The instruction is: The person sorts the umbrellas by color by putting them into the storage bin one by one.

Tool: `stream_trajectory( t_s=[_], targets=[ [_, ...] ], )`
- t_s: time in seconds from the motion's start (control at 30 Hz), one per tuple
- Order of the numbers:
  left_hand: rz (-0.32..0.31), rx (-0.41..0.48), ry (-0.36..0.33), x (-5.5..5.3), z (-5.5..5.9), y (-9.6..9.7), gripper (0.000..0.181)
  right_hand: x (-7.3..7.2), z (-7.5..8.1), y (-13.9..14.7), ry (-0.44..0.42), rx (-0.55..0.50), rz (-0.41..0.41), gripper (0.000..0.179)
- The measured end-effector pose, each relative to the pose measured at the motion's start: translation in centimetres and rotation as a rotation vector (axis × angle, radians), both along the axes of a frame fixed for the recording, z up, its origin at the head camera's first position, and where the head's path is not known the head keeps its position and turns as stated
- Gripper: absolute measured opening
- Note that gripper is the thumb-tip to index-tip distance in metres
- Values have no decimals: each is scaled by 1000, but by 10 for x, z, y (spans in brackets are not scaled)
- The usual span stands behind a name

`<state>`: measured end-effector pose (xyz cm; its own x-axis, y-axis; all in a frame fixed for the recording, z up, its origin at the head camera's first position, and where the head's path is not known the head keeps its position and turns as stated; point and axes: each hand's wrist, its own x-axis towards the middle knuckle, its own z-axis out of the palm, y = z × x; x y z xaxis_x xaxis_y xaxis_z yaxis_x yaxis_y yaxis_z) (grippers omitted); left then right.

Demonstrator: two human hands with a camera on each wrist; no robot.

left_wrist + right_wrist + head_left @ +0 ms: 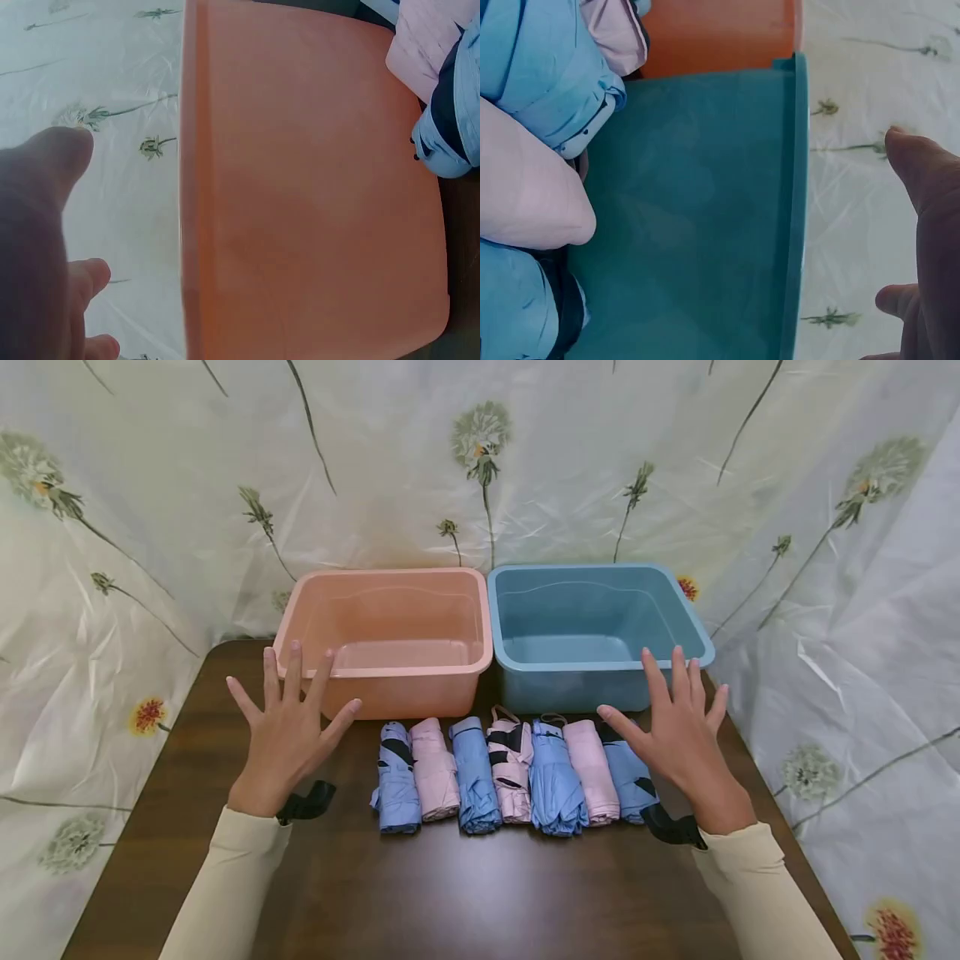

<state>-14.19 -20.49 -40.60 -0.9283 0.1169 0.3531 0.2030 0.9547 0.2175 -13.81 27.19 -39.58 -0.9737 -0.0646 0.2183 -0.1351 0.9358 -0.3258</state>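
Note:
My left hand (288,735) is spread in the air in front of the pink basin (405,693), holding nothing. On the other side my right hand (678,735) hovers with fingers splayed near the blue basin (577,689), holding nothing as well. Between the hands several folded umbrellas lie in a row, alternating blue and pink. The leftmost is a blue umbrella (397,785); beside it is a pink umbrella (435,772). A pink umbrella with black patches (510,768) lies mid-row. The rightmost blue umbrella (630,772) is partly covered by my right hand.
Both basins stand side by side at the back of the dark wooden table (480,893), with nothing inside them. A white sheet with dandelion prints (390,460) hangs behind and along both sides. Black straps (307,802) circle my wrists.

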Motion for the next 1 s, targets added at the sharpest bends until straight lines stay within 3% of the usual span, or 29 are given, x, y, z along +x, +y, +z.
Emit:
stream_trajectory(
  t_s=[0.4,0.57,0.8,1.0],
  targets=[
    [23,6,27,1,-6,-12,76,18,-16,2,3,-67,-16,94],
    [30,19,47,-8,-5,-18,74,21,-18,0,19,-88,-14,94],
    [32,81,49,-21,-13,-22,71,28,-22,1,32,-111,-31,94],
    [18,115,113,-31,-20,-18,69,39,-30,7,31,-128,-67,92]
  ],
)
